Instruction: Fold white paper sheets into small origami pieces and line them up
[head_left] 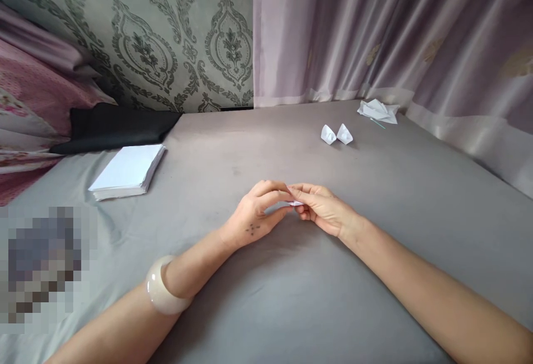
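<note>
Between my two hands is a small piece of folded white paper (pixel 296 203), mostly covered by the fingers. My left hand (pixel 262 207) pinches it from the left, thumb below and fingers above. From the other side my right hand (pixel 322 207) grips the same paper, its thumb on top. Both hands are just above the grey cloth (pixel 316 297). Farther back stand two small folded white paper shapes (pixel 336 134), side by side with pointed tops. A cream bangle (pixel 160 289) circles my left forearm.
A thick stack of white paper (pixel 127 166) lies at the left, before a black cloth (pixel 120 125). Several white papers (pixel 378 110) and a thin green stick (pixel 378 123) lie at the back right. Curtains (pixel 353 30) and a patterned wall (pixel 187 41) border the surface. A blurred patch covers the lower left.
</note>
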Demonstrator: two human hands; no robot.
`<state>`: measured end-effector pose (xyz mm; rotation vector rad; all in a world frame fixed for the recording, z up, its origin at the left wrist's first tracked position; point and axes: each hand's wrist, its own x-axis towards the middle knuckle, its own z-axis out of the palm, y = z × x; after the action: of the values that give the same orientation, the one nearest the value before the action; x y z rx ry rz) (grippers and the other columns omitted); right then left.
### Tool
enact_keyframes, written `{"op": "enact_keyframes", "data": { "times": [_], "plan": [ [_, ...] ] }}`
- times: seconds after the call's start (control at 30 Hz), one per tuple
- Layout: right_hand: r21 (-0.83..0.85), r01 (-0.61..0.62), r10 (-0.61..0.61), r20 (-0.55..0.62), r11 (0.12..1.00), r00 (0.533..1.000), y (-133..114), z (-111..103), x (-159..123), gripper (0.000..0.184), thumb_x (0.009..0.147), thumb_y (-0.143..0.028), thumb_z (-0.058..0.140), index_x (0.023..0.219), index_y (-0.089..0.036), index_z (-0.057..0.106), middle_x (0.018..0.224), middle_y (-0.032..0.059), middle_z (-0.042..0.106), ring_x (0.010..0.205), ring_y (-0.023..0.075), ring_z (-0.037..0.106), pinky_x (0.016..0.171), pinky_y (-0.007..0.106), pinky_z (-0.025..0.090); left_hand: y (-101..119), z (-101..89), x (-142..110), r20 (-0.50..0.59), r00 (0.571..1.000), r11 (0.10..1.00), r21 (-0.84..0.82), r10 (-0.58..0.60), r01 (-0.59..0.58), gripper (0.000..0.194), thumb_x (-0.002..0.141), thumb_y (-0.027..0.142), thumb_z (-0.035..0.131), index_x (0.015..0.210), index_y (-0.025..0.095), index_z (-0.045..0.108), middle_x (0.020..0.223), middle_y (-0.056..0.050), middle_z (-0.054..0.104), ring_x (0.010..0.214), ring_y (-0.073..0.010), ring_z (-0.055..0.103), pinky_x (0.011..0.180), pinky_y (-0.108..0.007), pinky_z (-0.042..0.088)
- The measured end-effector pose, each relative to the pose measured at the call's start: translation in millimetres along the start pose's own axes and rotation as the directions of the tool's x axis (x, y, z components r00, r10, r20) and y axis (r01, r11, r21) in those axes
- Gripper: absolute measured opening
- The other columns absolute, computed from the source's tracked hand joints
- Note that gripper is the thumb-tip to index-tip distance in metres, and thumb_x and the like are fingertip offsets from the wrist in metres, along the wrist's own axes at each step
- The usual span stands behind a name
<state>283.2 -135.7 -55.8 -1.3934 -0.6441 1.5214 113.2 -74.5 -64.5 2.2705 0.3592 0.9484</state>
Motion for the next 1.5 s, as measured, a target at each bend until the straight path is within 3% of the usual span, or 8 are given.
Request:
{"op": "enact_keyframes", "data": {
  "times": [0.17, 0.27, 0.33, 0.6, 0.77, 0.9, 1.07, 1.5],
  "plan": [
    [-0.481, 0.1, -0.119, -0.01, 0.871, 0.993, 2.8, -2.6, -2.8, 0.022, 0.084, -0.037, 0.058, 0.077, -0.018, 0.066, 0.066, 0.0019, 0.064, 0.052, 0.0107, 0.054, 0.044, 0.021, 0.035, -1.7, 0.9, 1.4, 0.091, 0.937, 0.938, -0.045, -0.338, 0.343, 0.013, 0.086, 0.027, 0.059, 0.087, 0.018, 0.069, 0.08, -0.003, 0.068, 0.072, -0.0134, 0.058, 0.064, -0.023, 0.047],
    [-0.738, 0.313, -0.477, -0.013, 0.598, 0.879, 4.3, -7.0, -2.4, 0.023, 0.085, -0.034, 0.054, 0.074, -0.02, 0.069, 0.073, 0.0016, 0.067, 0.06, 0.0126, 0.056, 0.054, 0.024, 0.04, -4.1, -1.4, 3.5, 0.11, 0.852, 0.851, -0.067, -0.512, 0.52, 0.017, 0.084, 0.03, 0.059, 0.086, 0.017, 0.07, 0.075, -0.001, 0.066, 0.064, -0.0111, 0.055, 0.06, -0.021, 0.043],
    [-0.748, 0.402, -0.575, 0.034, 0.528, 0.818, 5.1, -7.6, -1.0, 0.021, 0.085, -0.033, 0.055, 0.079, -0.021, 0.071, 0.08, 0.0011, 0.069, 0.065, 0.013, 0.057, 0.061, 0.025, 0.043, -6.0, -2.5, 4.5, 0.083, 0.842, 0.839, -0.072, -0.533, 0.539, 0.017, 0.083, 0.03, 0.061, 0.087, 0.016, 0.07, 0.075, -0.001, 0.065, 0.065, -0.0108, 0.054, 0.06, -0.02, 0.042],
    [-0.64, 0.581, -0.651, 0.162, 0.503, 0.742, 9.8, 0.8, 3.9, 0.017, 0.085, -0.025, 0.058, 0.095, -0.024, 0.071, 0.09, 0.0003, 0.067, 0.068, 0.0103, 0.059, 0.065, 0.023, 0.048, -6.9, -2.4, 7.4, 0.061, 0.866, 0.866, -0.022, -0.497, 0.499, 0.021, 0.085, 0.033, 0.057, 0.086, 0.018, 0.071, 0.072, 0.0, 0.064, 0.064, -0.0111, 0.052, 0.062, -0.021, 0.04],
    [-0.606, 0.602, -0.614, 0.224, 0.52, 0.757, 13.5, -2.0, 5.9, 0.027, 0.089, -0.023, 0.049, 0.109, -0.027, 0.068, 0.092, 0.0006, 0.062, 0.059, 0.0075, 0.059, 0.061, 0.023, 0.05, -11.6, -3.7, 6.9, -0.013, 0.847, 0.844, -0.092, -0.532, 0.528, 0.024, 0.083, 0.038, 0.061, 0.087, 0.017, 0.072, 0.076, -0.002, 0.069, 0.063, -0.0113, 0.053, 0.06, -0.022, 0.041],
    [-0.607, 0.566, -0.592, 0.187, 0.558, 0.784, 16.1, -2.7, 6.9, 0.027, 0.089, -0.024, 0.05, 0.111, -0.027, 0.066, 0.095, 0.0015, 0.063, 0.056, 0.0079, 0.06, 0.059, 0.024, 0.051, -14.1, -3.3, 6.2, 0.013, 0.817, 0.803, -0.176, -0.577, 0.57, 0.028, 0.081, 0.041, 0.062, 0.087, 0.015, 0.071, 0.072, -0.003, 0.066, 0.06, -0.011, 0.052, 0.055, -0.021, 0.041],
    [-0.648, 0.567, -0.658, 0.132, 0.508, 0.741, 13.7, -1.0, 9.8, 0.019, 0.087, -0.032, 0.056, 0.097, -0.024, 0.069, 0.091, 0.0017, 0.069, 0.059, 0.0101, 0.058, 0.06, 0.025, 0.049, -14.7, -1.8, 7.4, 0.056, 0.801, 0.776, -0.22, -0.596, 0.592, 0.032, 0.08, 0.044, 0.063, 0.089, 0.014, 0.07, 0.066, -0.001, 0.062, 0.053, -0.0089, 0.047, 0.049, -0.02, 0.039],
    [-0.576, 0.4, -0.479, 0.017, 0.713, 0.878, 2.0, 3.5, -2.9, 0.026, 0.08, -0.041, 0.061, 0.093, -0.02, 0.071, 0.058, -0.0021, 0.06, 0.05, 0.0107, 0.054, 0.048, 0.023, 0.041, -9.5, -4.8, 7.2, 0.092, 0.83, 0.812, -0.175, -0.55, 0.557, 0.026, 0.083, 0.041, 0.06, 0.09, 0.016, 0.066, 0.067, -0.001, 0.061, 0.05, -0.0083, 0.051, 0.05, -0.02, 0.044]
  ]
}}
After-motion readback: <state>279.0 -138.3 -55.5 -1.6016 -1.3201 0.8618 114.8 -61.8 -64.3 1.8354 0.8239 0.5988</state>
